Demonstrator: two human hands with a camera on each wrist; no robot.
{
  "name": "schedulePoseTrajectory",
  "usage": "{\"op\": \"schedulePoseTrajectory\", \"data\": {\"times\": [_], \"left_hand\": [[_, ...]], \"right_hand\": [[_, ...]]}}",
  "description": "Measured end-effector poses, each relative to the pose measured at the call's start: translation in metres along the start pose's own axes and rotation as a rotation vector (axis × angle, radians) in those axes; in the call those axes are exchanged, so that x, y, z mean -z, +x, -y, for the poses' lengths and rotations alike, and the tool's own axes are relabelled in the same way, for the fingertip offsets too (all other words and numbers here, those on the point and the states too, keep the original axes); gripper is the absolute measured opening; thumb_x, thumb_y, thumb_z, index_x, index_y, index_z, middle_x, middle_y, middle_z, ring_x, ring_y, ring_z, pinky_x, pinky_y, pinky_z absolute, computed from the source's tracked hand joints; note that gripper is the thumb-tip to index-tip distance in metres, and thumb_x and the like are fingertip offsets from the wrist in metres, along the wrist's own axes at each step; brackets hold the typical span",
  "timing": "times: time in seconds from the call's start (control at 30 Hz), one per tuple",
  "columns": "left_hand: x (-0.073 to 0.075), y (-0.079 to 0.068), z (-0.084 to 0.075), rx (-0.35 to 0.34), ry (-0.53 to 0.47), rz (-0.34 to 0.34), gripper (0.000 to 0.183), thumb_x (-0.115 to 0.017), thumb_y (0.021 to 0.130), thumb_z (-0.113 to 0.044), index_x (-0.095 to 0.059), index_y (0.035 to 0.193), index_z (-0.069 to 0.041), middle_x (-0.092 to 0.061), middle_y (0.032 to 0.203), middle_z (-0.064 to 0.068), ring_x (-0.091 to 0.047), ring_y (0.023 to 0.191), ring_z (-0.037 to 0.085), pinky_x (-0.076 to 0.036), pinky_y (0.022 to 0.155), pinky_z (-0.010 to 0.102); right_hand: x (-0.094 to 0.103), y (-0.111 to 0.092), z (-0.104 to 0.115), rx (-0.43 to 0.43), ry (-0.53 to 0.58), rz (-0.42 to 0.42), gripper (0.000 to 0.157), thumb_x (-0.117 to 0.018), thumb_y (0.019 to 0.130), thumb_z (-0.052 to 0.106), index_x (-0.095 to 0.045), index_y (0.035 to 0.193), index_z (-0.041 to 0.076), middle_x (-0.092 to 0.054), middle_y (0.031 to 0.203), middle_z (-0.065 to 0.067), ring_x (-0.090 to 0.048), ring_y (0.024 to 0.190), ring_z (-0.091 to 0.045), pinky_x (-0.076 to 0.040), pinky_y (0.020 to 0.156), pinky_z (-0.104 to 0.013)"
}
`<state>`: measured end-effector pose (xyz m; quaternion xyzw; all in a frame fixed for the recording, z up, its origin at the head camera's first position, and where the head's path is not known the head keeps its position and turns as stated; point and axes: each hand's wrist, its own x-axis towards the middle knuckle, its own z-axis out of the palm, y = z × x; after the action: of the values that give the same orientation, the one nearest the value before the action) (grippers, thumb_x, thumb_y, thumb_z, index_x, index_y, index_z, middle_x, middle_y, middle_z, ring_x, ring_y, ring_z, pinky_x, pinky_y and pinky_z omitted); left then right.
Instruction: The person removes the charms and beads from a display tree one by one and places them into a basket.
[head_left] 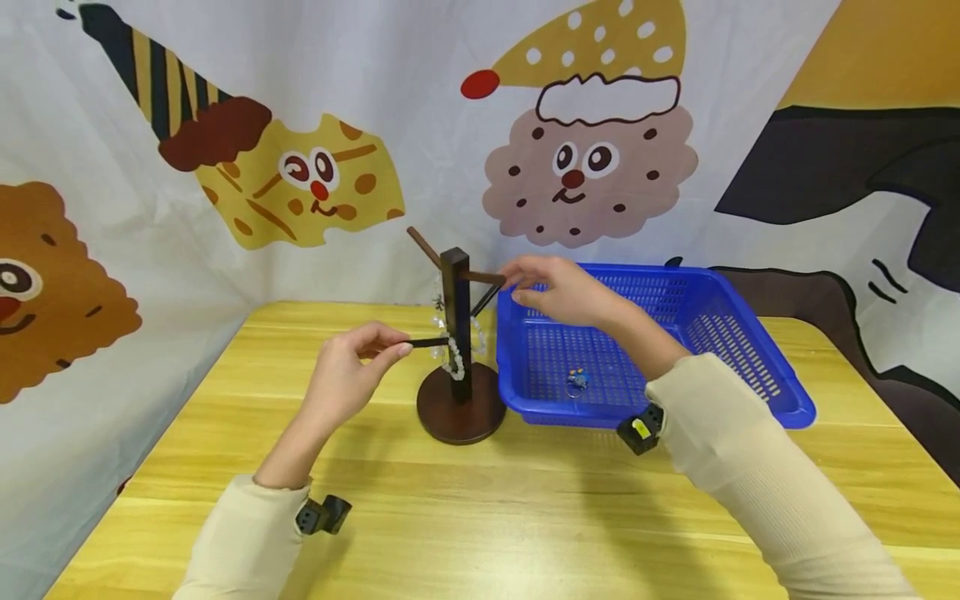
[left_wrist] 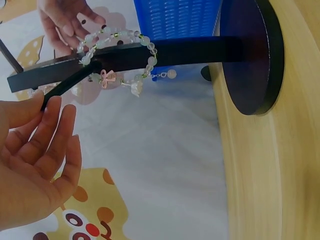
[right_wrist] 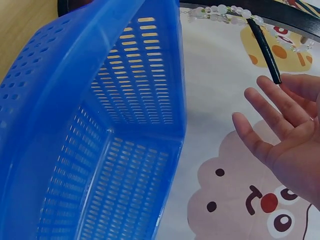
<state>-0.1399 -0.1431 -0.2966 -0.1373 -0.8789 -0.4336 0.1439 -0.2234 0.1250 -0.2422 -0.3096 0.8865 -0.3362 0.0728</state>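
Observation:
A dark wooden stand [head_left: 455, 287] with a round base and several side pegs stands upright on the table. My left hand [head_left: 341, 375] pinches the tip of its front left peg [head_left: 429, 342] between thumb and fingers. From that peg, close to the post, hangs a bracelet of pale beads [left_wrist: 151, 61] with a pink bow and a white charm. On the other side, my right hand [head_left: 558, 292] has thumb and index finger at the end of a right-hand peg [right_wrist: 265, 50], pinching it. A second pale bead bracelet [head_left: 480, 335] hangs on that side.
A blue plastic basket [head_left: 517, 407] with slotted walls stands right beside the stand, under my right forearm. In it lies a small blue trinket [head_left: 577, 379] with a ring. Behind the wooden table [head_left: 480, 517] hangs a cloth printed with cartoon faces.

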Motion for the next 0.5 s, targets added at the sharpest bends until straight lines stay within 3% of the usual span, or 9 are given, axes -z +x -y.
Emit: {"op": "schedulePoseTrajectory", "data": {"times": [0.5], "left_hand": [[0.009, 0.014, 0.013, 0.066, -0.022, 0.054, 0.016, -0.061, 0.091, -0.014, -0.068, 0.099, -0.002, -0.069, 0.091, 0.012, -0.064, 0.085, 0.027, -0.049, 0.074, 0.041]], "right_hand": [[0.002, -0.016, 0.002, 0.028, 0.068, -0.024, 0.02, -0.053, 0.093, 0.003, -0.062, 0.112, 0.0, -0.067, 0.103, -0.012, -0.062, 0.097, -0.024, -0.047, 0.08, -0.039]]}}
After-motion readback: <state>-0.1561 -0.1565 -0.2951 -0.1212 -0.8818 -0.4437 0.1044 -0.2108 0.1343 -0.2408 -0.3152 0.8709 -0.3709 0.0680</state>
